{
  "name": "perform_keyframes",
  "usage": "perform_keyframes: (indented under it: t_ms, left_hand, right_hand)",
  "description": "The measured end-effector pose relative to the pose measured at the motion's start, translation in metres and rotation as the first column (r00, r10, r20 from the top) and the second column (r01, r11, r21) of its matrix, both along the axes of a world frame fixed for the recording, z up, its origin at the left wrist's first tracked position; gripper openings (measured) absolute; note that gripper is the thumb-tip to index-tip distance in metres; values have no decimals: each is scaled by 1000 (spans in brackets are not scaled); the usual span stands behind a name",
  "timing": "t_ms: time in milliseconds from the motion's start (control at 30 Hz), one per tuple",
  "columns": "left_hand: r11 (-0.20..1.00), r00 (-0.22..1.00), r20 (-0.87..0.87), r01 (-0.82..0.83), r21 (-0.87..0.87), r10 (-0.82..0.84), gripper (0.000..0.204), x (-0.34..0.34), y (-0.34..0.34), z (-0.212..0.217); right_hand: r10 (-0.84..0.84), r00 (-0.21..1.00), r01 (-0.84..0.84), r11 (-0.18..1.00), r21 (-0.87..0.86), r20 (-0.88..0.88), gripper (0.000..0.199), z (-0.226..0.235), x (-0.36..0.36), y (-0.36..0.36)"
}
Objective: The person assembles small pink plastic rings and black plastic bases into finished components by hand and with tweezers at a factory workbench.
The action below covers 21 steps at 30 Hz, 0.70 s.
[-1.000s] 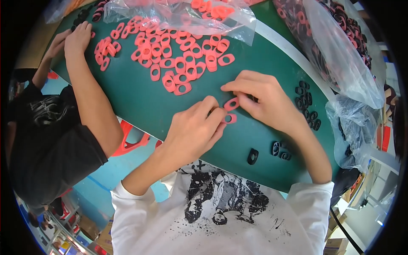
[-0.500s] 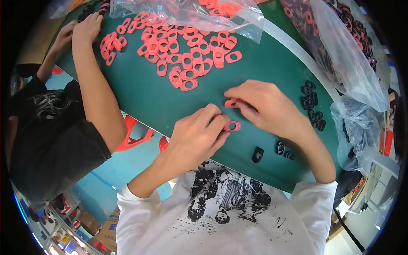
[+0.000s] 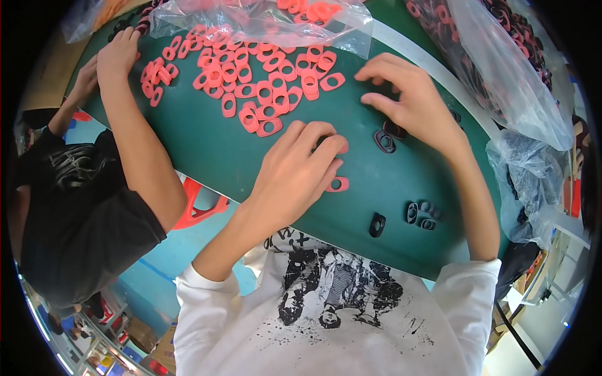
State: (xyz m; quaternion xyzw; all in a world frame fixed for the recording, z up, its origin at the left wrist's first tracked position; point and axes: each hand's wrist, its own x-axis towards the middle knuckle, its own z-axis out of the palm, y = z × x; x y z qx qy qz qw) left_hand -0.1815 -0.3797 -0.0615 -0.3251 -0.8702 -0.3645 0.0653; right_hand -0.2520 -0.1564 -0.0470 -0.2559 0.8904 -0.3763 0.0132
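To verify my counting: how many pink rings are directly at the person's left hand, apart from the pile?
2. The upper pink ring is mostly hidden by the left hand; the lower pink ring shows just below it. More may be hidden underneath.

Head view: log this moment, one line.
left hand: beside pink oblong plastic-looking ring | right hand: open, near black pink-edged oval piece
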Motion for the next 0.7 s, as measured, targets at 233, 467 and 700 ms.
perform_keyframes:
  t_ms: [233, 467, 700]
  left_hand:
    - [998, 990, 131, 58, 1, -58, 21, 3, -10, -1]
    - [981, 974, -148, -185, -63, 175, 17, -29, -9, 4]
    - [952, 947, -253, -246, -184, 196, 17, -64, 3, -4]
  right_hand:
    - [57, 981, -43, 996, 79, -184, 31, -24, -20, -17]
    - [8, 994, -9, 1000, -4, -109, 26, -17, -12, -20]
    - [91, 984, -72, 990, 121, -155, 14, -12, -8, -22]
